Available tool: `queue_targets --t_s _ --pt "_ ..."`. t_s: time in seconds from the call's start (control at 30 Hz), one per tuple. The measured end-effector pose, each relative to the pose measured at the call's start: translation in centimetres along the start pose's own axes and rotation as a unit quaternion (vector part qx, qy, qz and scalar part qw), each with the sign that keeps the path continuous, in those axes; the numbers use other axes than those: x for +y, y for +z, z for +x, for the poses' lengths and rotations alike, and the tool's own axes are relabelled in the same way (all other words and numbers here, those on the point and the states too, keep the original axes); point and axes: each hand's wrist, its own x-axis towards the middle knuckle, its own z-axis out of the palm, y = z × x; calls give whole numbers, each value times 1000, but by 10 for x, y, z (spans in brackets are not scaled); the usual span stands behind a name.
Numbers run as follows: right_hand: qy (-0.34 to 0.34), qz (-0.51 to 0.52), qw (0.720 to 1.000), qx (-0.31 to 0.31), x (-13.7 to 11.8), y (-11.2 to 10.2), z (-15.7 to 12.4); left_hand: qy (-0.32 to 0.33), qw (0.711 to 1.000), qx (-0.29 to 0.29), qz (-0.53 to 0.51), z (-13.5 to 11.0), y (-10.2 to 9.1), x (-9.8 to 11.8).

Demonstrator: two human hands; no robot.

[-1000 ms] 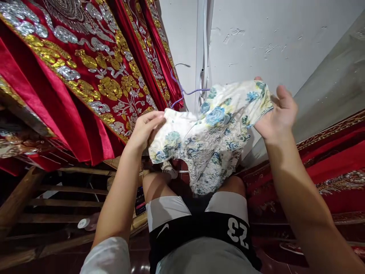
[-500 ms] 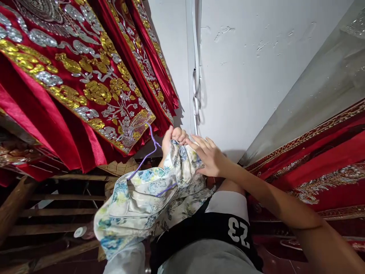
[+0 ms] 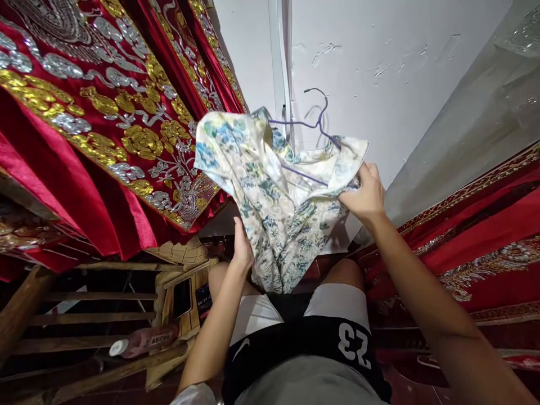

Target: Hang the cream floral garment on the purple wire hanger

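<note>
A cream garment with blue and green flowers (image 3: 274,191) hangs on a thin purple wire hanger (image 3: 314,121) in front of me. My right hand (image 3: 365,194) is closed on the garment's right shoulder, up by the hanger. Lower down, my left hand (image 3: 242,247) holds the left side of the cloth; its fingers are hidden behind the fabric. The hanger's hook stands free against the white wall.
Red cloths with gold and silver embroidery (image 3: 105,112) hang at the left, more red cloth (image 3: 476,242) at the right. A wooden frame (image 3: 105,315) stands at lower left with a phone (image 3: 203,298) and a pink bottle (image 3: 143,340) on it. The white wall (image 3: 379,73) is ahead.
The garment was bunched low by my left arm with both hands together at its top. Now it is lifted and spread, my right hand at its shoulder and my left hand under it.
</note>
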Motion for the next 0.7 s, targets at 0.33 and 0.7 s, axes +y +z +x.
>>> queue_targets --t_s 0.33,0.7 --pt "-112 15 993 -44 -10 -13 -23 -52 994 -19 99 -43 -9 -61" --pt "210 367 881 -214 -9 35 -170 -48 996 -26 75 -92 24 -84"
